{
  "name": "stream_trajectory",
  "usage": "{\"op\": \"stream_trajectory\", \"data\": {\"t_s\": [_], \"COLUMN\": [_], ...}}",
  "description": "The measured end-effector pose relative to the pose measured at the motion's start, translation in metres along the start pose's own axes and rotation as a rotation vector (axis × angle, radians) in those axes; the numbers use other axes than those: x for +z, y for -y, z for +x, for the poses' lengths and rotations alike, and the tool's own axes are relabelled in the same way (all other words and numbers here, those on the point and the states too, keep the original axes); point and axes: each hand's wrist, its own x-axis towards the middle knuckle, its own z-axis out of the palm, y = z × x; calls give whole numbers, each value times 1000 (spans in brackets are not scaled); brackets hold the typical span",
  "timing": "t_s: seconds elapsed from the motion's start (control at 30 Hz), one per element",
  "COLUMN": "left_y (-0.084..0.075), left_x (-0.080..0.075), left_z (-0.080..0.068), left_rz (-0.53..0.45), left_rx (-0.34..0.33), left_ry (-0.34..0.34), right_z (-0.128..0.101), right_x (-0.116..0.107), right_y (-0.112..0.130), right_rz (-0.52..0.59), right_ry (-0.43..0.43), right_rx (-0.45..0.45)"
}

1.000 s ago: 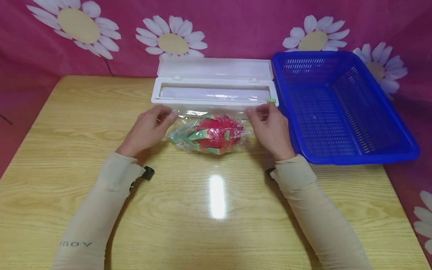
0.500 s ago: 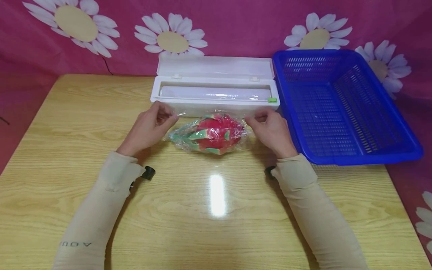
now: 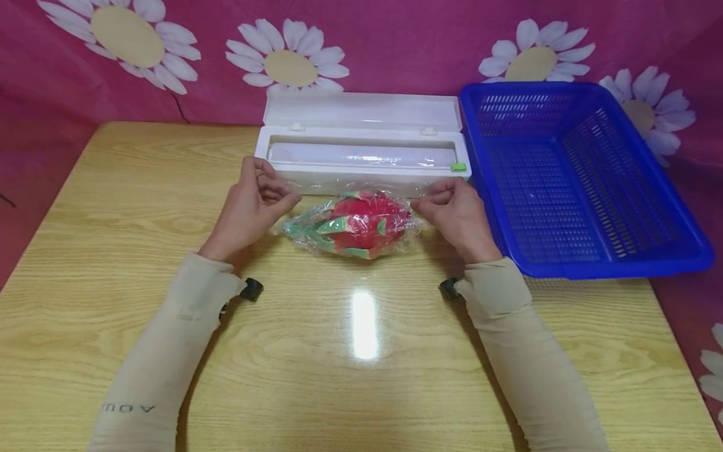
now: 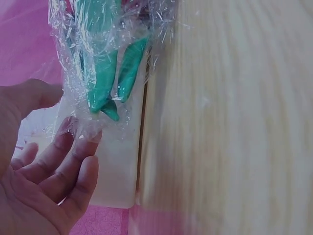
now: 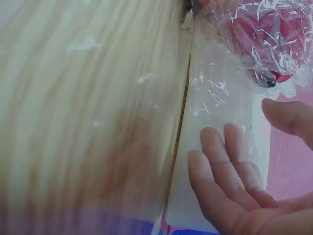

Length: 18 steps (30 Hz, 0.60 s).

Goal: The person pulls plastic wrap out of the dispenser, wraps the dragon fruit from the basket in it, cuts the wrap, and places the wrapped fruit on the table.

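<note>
A red dragon fruit (image 3: 369, 220) with green-tipped scales lies on the table between my hands, wrapped in crinkled clear cling film (image 5: 266, 39). My left hand (image 3: 243, 207) is at its green end, thumb and fingers apart; the fingertips touch the film edge in the left wrist view. My right hand (image 3: 457, 213) is by the red end, fingers loosely bent and thumb apart in the right wrist view, with film by the fingertips. Behind the fruit stands a white cling film box (image 3: 361, 182), lid raised, with a film roll (image 3: 361, 154) inside.
A blue plastic basket (image 3: 565, 270) stands to the right of the box. A green slider (image 3: 458, 167) sits at the right end of the box's front rim. The wooden table (image 3: 316, 389) meets a pink flowered cloth (image 3: 395, 44) at the back.
The film edge that was held stretched between both hands has sunk towards the fruit. My left fingers have spread away from the thumb. The right hand has shifted slightly; the fruit stays in place.
</note>
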Motion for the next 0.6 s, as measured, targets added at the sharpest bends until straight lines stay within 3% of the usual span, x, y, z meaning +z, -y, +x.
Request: {"op": "stream_trajectory", "data": {"t_s": [0.33,0.6], "left_y": [-2,-4], "left_x": [2,4], "left_z": [-1,-1], "left_rz": [61,47], "left_rx": [-16,-2], "left_ry": [4,-6], "right_z": [-1,-2], "right_x": [0,2], "right_y": [2,0], "right_rz": [-4,-69], "right_ry": [-78,-121], "right_rx": [-52,-207]}}
